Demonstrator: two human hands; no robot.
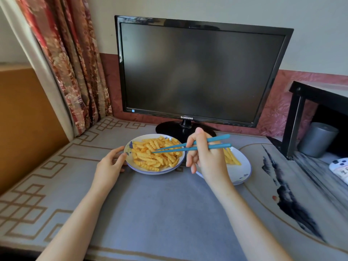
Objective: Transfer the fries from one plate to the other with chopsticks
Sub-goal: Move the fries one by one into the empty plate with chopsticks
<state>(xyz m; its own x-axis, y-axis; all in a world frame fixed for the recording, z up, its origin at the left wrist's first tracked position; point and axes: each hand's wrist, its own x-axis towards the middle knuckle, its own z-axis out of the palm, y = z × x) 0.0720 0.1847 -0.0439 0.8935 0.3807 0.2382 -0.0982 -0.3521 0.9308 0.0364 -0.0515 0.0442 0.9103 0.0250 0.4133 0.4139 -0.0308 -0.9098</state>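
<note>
Fries (153,154) sat heaped on left plate (131,162), a few on right plate (243,172). Right hand (205,157) gripped teal chopsticks (188,146) (tips over the heap). Left hand (111,162), fingers loosely bent, touched left plate's rim.

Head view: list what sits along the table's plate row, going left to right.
Left hand → heaped plate of fries → sparser plate → grey cup. The right hand and its chopsticks overlap the plates; omitted.
</note>
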